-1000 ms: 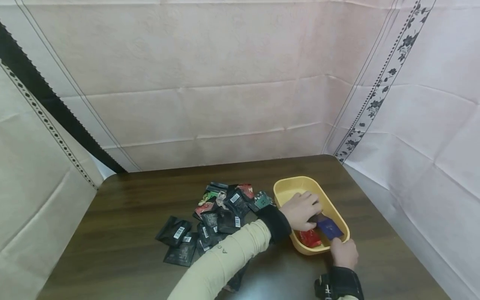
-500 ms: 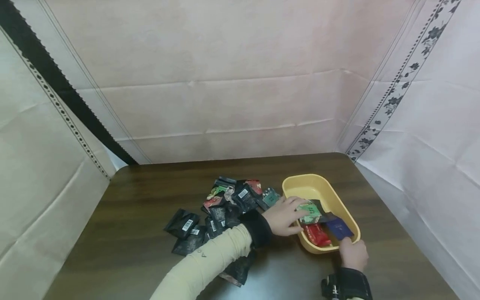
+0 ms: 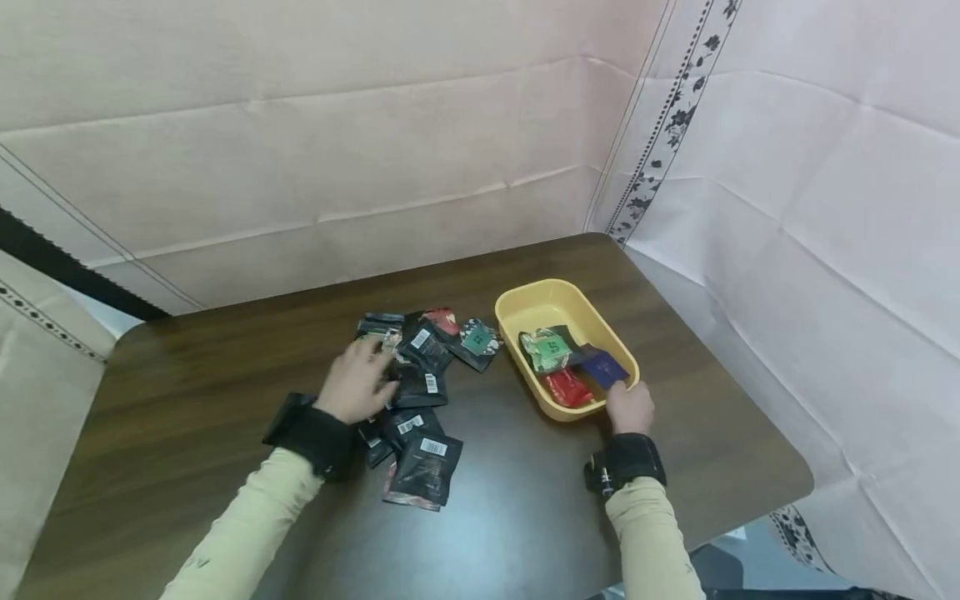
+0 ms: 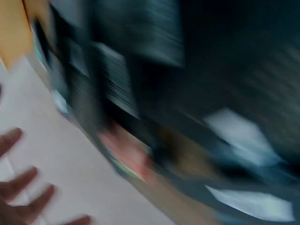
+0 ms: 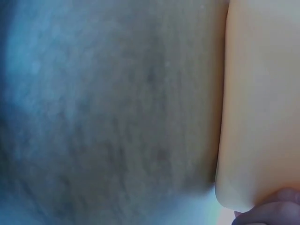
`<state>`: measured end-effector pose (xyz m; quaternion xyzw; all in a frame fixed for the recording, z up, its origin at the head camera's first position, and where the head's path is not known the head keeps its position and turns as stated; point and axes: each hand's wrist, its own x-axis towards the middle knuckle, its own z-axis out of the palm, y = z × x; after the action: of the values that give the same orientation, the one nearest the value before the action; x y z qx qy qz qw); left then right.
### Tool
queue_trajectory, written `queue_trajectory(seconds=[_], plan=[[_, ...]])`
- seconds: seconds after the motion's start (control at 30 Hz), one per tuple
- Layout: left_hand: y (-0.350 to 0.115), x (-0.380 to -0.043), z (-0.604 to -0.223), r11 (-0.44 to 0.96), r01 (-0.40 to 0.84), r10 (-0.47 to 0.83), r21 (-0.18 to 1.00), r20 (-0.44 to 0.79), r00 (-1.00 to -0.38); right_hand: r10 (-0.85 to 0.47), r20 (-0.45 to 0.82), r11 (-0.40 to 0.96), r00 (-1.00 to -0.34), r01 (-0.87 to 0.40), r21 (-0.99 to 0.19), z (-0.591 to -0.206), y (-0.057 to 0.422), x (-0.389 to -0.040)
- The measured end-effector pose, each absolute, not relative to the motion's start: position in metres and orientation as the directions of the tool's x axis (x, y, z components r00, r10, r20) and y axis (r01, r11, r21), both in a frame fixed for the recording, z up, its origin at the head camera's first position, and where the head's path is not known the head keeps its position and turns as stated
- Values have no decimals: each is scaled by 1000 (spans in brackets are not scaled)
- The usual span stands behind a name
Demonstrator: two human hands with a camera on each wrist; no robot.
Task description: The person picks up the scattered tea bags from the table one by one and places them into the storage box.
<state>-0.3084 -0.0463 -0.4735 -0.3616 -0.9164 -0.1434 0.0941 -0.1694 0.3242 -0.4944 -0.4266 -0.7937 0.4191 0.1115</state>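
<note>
My left hand (image 3: 354,385) hovers at the left side of a pile of black sachets (image 3: 417,385); its fingers (image 4: 35,204) look spread and hold nothing in the blurred left wrist view. At the near right corner of a yellow plastic basket (image 3: 535,293), my right hand (image 3: 630,408) pinches the rim. Inside the basket lie a green sachet (image 3: 546,350), a red sachet (image 3: 567,388) and a purple sachet (image 3: 604,367). In the right wrist view the basket's wall (image 5: 262,93) fills the right side, with the right hand's fingers (image 5: 276,213) below it.
A sachet with a teal label (image 3: 477,340) lies between pile and basket. Another black sachet (image 3: 427,468) lies at the pile's near end. The brown wooden table (image 3: 510,517) has white cloth (image 3: 337,167) hanging behind and beside it.
The left hand has let go of the green sachet, which now lies in the basket, and has moved left to the pile. The right hand stays on the rim. The head view has shifted.
</note>
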Motion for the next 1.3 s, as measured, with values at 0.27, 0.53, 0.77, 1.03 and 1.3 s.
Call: queue_trajectory(seconds=[0.27,0.53,0.77,1.03,1.3], plan=[[-125,-318,-477,898,325,375,298,-130,-918,767,-172,289,-618,572,-768,-486,318,-193],[-116,-324,-488,903,346,390,256,-148,-909,773,-167,282,-612,568,-773,-483,326,-180],[-118,-327,-481,946,258,293,197,-179,-939,769,-171,277,-616,562,-779,-482,328,-172],[-126,-330,-494,949,244,263,201,-72,-962,756,-178,266,-630,544,-796,-480,323,-171],[-126,-321,-494,946,283,270,160,102,-958,744,-208,258,-635,560,-787,-491,317,-157]])
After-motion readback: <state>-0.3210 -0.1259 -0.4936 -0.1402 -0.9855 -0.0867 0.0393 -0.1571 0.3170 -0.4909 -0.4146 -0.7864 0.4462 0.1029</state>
